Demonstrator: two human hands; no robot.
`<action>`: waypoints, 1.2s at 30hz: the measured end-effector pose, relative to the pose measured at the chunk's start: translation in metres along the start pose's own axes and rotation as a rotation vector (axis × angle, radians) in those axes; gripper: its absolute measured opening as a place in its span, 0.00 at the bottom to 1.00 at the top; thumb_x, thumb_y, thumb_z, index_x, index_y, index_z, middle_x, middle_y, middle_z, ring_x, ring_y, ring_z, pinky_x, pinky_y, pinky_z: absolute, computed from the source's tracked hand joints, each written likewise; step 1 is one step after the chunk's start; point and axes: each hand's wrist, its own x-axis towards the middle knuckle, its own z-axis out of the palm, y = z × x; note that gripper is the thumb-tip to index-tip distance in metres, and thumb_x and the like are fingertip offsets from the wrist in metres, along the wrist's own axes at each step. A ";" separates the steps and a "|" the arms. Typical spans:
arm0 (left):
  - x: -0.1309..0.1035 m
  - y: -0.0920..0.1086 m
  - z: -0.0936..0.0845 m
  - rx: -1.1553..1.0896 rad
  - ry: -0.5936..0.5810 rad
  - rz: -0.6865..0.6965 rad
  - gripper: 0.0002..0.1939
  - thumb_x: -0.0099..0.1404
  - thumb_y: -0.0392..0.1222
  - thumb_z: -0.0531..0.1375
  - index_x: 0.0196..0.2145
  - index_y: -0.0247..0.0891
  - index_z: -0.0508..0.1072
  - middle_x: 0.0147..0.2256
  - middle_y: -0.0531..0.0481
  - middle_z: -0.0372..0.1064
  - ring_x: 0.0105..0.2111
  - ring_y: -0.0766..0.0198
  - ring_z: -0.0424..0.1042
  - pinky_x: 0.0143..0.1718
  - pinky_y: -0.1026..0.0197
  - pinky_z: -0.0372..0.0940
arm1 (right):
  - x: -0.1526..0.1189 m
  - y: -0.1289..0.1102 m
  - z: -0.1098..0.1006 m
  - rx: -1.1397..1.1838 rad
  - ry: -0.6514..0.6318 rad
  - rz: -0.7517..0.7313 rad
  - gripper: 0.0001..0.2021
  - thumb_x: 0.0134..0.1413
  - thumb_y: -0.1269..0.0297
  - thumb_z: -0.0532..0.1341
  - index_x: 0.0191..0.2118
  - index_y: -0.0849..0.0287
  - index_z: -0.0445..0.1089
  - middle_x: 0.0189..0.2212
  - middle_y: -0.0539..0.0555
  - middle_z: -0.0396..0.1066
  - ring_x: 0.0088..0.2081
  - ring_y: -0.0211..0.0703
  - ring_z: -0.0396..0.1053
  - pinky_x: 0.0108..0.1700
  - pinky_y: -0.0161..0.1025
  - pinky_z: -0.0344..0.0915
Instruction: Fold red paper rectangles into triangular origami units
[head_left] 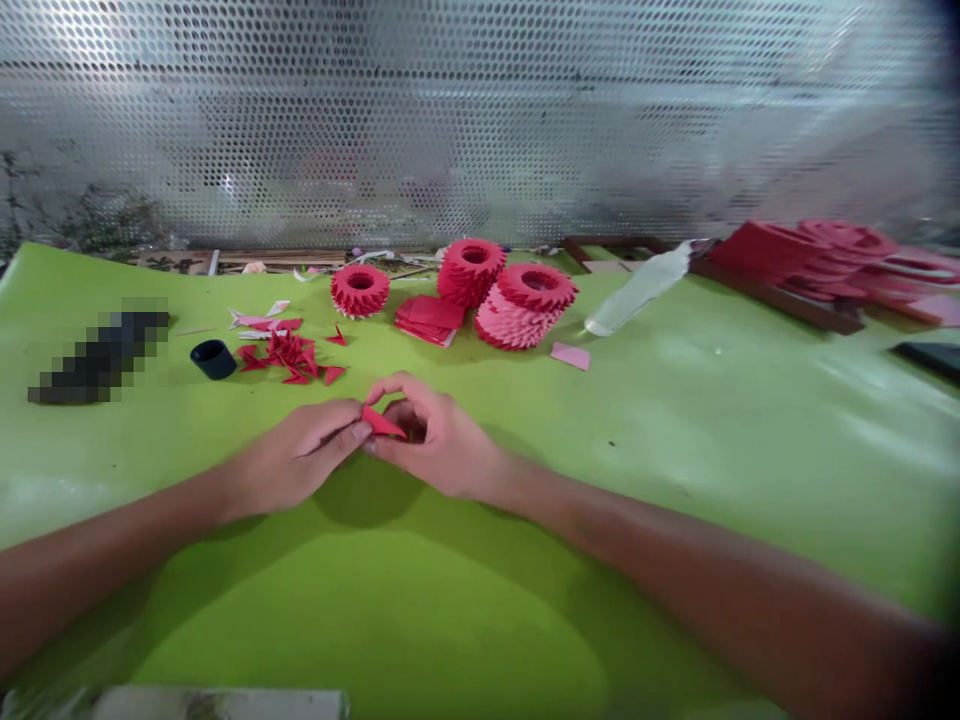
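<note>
Between my two hands is a small folded piece of red paper (384, 424), held just above the green table. My left hand (304, 450) pinches its left end between thumb and fingers. On the other side, my right hand (442, 435) has its curled fingers and thumb at the paper's upper and lower edges. Beyond the hands lies a loose pile of folded red paper pieces (289, 355). Pink and white folded pieces (266, 322) sit behind that pile. A flat stack of red paper (429, 318) lies farther back.
Rings of interlocked paper, one red (360, 292), another red (471, 272) and one pink and red (517, 318), stand at the back. A dark round cap (213, 360) is left of the pile. A whitish bottle (637, 290) lies right. Red sheets (802, 260) fill a tray.
</note>
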 end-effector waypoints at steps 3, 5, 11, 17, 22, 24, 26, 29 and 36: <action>0.001 -0.002 -0.001 0.014 0.018 -0.020 0.19 0.74 0.50 0.48 0.29 0.38 0.65 0.24 0.54 0.62 0.24 0.65 0.61 0.25 0.63 0.53 | -0.002 -0.002 -0.003 -0.089 -0.017 -0.022 0.17 0.57 0.58 0.66 0.49 0.56 0.65 0.29 0.47 0.70 0.28 0.35 0.65 0.26 0.32 0.58; 0.002 -0.003 -0.002 0.023 0.032 -0.041 0.19 0.73 0.51 0.49 0.27 0.38 0.63 0.23 0.55 0.59 0.23 0.66 0.59 0.23 0.63 0.51 | -0.002 -0.003 -0.005 -0.138 -0.012 -0.022 0.13 0.61 0.55 0.62 0.44 0.58 0.68 0.27 0.47 0.69 0.26 0.34 0.62 0.25 0.32 0.55; 0.002 -0.002 -0.002 0.024 0.083 -0.069 0.20 0.72 0.51 0.50 0.26 0.38 0.66 0.22 0.55 0.60 0.23 0.65 0.60 0.24 0.63 0.52 | 0.001 0.000 -0.009 -0.209 -0.036 0.031 0.19 0.68 0.52 0.54 0.33 0.61 0.71 0.25 0.50 0.69 0.25 0.35 0.63 0.26 0.34 0.55; 0.002 0.000 -0.003 -0.079 0.053 -0.159 0.20 0.70 0.56 0.53 0.33 0.37 0.74 0.25 0.53 0.68 0.24 0.64 0.64 0.24 0.63 0.54 | 0.001 -0.001 -0.009 -0.220 -0.071 0.059 0.18 0.68 0.53 0.55 0.35 0.61 0.73 0.27 0.50 0.71 0.25 0.34 0.63 0.26 0.33 0.55; 0.002 -0.004 -0.005 -0.091 0.018 -0.192 0.20 0.68 0.57 0.55 0.36 0.36 0.76 0.26 0.52 0.69 0.25 0.64 0.64 0.25 0.63 0.54 | 0.000 -0.006 -0.009 -0.272 -0.051 0.050 0.17 0.68 0.56 0.55 0.32 0.61 0.72 0.25 0.48 0.70 0.23 0.33 0.61 0.24 0.33 0.53; 0.001 -0.005 -0.005 -0.101 0.005 -0.185 0.20 0.69 0.57 0.55 0.37 0.37 0.76 0.28 0.52 0.70 0.27 0.63 0.66 0.26 0.63 0.56 | 0.000 -0.006 -0.010 -0.266 -0.062 0.053 0.17 0.68 0.56 0.56 0.31 0.61 0.72 0.26 0.49 0.72 0.24 0.33 0.63 0.25 0.32 0.54; 0.000 -0.005 -0.006 -0.107 -0.009 -0.183 0.20 0.69 0.57 0.55 0.38 0.37 0.75 0.28 0.52 0.70 0.27 0.63 0.66 0.27 0.62 0.57 | 0.000 -0.006 -0.011 -0.253 -0.074 0.065 0.18 0.67 0.55 0.56 0.31 0.61 0.72 0.26 0.49 0.72 0.24 0.33 0.63 0.25 0.32 0.55; -0.001 -0.004 -0.006 -0.110 -0.023 -0.185 0.21 0.70 0.58 0.55 0.38 0.37 0.75 0.28 0.52 0.69 0.27 0.63 0.66 0.27 0.62 0.57 | 0.000 -0.005 -0.012 -0.242 -0.086 0.084 0.18 0.67 0.54 0.56 0.31 0.61 0.72 0.25 0.49 0.72 0.23 0.33 0.62 0.24 0.32 0.54; 0.000 -0.008 -0.006 -0.202 -0.037 -0.171 0.19 0.70 0.58 0.55 0.37 0.38 0.72 0.30 0.52 0.69 0.30 0.62 0.67 0.30 0.61 0.59 | 0.001 -0.004 -0.014 -0.207 -0.116 0.098 0.19 0.67 0.52 0.56 0.32 0.61 0.72 0.28 0.52 0.74 0.24 0.34 0.64 0.24 0.32 0.56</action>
